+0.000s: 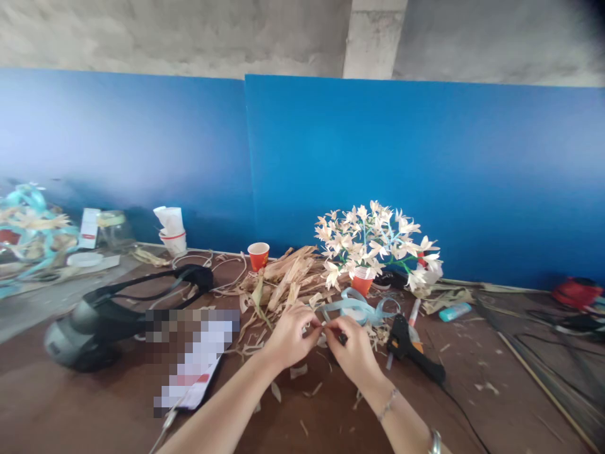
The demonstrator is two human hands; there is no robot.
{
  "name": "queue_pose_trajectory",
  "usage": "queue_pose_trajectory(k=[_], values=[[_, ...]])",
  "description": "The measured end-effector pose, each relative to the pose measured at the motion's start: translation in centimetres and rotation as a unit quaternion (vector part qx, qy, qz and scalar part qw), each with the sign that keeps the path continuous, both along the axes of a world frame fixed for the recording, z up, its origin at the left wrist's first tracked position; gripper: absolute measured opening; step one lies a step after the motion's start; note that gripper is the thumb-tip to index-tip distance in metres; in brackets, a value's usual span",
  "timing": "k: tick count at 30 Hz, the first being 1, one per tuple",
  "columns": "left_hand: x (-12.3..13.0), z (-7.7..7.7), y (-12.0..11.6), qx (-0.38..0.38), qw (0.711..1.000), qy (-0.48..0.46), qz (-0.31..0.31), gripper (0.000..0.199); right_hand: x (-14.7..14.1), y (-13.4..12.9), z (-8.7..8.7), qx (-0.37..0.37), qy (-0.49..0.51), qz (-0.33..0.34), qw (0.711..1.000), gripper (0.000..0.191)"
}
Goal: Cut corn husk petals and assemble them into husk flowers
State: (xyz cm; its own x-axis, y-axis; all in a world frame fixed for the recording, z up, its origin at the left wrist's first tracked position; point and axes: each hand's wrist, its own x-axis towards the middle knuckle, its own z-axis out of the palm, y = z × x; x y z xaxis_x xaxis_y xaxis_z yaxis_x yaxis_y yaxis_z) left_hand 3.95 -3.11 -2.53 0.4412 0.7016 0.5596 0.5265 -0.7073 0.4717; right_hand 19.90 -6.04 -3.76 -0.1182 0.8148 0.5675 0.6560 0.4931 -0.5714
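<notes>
My left hand (293,335) and my right hand (350,348) meet fingertip to fingertip over the table, both closed in a pinch. What they hold between them is too small and too covered by the fingers to name. Just behind them lies a loose coil of light blue ribbon (355,308). A heap of dry, pale brown husks (290,277) spreads behind my left hand. Farther back, a bunch of cream-coloured flowers on green stems (363,243) stands in a red paper cup (362,284). Beside my right hand rests a black glue gun (410,347).
Left of my forearms are a phone (203,366) with a cable and a black-and-grey headset (89,328). Another red paper cup (258,256) stands behind the husks. A light blue lighter-like item (454,311) lies to the right. A blue partition (401,157) closes off the back.
</notes>
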Motion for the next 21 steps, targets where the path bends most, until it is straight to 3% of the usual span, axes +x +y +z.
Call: queue_pose_trajectory(k=[13,18,21], values=[[1.3,-1.1,-0.4,-0.019,0.997,0.004,0.075,0.012,-0.8,-0.1,-0.7,0.013,-0.059,-0.109,0.992,0.014],[1.0,-1.1,0.0,-0.012,0.992,0.015,0.121,0.012,0.1,0.0,-0.5,0.037,-0.092,-0.184,0.978,0.012],[0.6,-0.9,0.3,-0.013,0.993,0.02,0.119,0.011,0.7,0.4,-0.3,0.044,-0.048,-0.138,0.988,0.008]])
